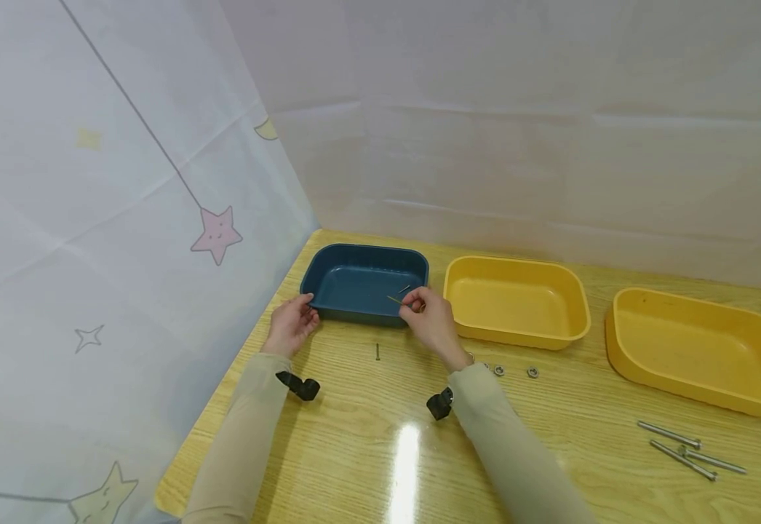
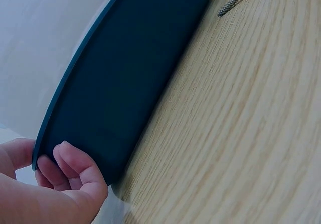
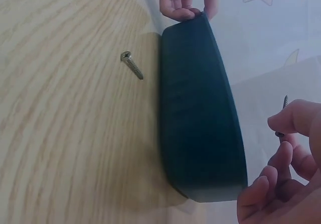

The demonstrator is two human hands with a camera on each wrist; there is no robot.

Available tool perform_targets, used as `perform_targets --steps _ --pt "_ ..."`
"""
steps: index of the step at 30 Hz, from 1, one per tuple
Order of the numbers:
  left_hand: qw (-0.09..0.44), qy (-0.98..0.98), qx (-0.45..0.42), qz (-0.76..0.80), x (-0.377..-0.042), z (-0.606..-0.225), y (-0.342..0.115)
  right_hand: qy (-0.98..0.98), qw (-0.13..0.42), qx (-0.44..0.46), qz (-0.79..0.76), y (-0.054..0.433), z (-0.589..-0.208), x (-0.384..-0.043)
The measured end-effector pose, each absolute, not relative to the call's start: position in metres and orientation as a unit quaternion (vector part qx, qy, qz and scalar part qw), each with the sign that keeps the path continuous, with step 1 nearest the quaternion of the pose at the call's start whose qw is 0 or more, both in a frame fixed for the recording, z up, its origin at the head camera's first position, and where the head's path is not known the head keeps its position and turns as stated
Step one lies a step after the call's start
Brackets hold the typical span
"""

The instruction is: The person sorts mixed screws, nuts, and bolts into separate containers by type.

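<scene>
The left hand (image 1: 290,324) is gripping the near left corner of the blue tray (image 1: 354,316), its thumb lying over the rim and its curled fingers pressing against the outer wall. The right hand (image 1: 433,320) is pinching a thin screw (image 1: 391,298) between thumb and fingertip, just above the near right part of that tray; in the head view the screw is pointing leftward from the fingertips, over the tray's interior. Whether this hand's lower fingers are touching the rim, I cannot tell. A second small screw (image 1: 404,289) is showing within the tray, just beyond the pinching fingertips. A loose screw (image 1: 377,352) is lying on the worktop (image 1: 341,437) in front of the tray's near wall, between the two hands and apart from both. Nuts (image 1: 533,372) are resting near the right wrist, one of them partly hidden behind it. To the right of the blue tray, a yellow tray (image 1: 518,337) is standing just beside the right hand, and another yellow tray (image 1: 682,391) is sitting farther right, with three long bolts (image 1: 668,434) lying in front of it.
</scene>
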State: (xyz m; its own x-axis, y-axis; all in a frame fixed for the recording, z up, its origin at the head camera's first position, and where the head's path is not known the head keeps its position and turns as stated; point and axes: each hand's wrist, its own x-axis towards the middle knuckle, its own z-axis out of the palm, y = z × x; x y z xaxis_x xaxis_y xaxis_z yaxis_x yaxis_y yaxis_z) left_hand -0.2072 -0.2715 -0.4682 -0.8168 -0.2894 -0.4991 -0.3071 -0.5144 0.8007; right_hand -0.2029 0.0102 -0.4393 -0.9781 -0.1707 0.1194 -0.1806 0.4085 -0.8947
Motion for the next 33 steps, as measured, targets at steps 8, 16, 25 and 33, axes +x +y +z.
perform_targets --steps 8,16,25,33 --pt "0.009 0.490 -0.301 0.818 -0.208 -0.467 -0.273 -0.851 -0.014 0.088 0.518 0.005 -0.450 -0.208" --pt "0.011 0.497 -0.297 0.815 -0.208 -0.467 -0.272 -0.861 -0.013 0.095 0.500 0.002 -0.452 -0.210" --pt "0.012 0.497 -0.298 0.815 -0.208 -0.467 -0.272 -0.867 -0.016 0.100 0.489 0.001 -0.453 -0.210" --pt "0.009 0.495 -0.302 0.815 -0.207 -0.468 -0.272 -0.871 -0.028 0.098 0.481 0.001 -0.451 -0.210"
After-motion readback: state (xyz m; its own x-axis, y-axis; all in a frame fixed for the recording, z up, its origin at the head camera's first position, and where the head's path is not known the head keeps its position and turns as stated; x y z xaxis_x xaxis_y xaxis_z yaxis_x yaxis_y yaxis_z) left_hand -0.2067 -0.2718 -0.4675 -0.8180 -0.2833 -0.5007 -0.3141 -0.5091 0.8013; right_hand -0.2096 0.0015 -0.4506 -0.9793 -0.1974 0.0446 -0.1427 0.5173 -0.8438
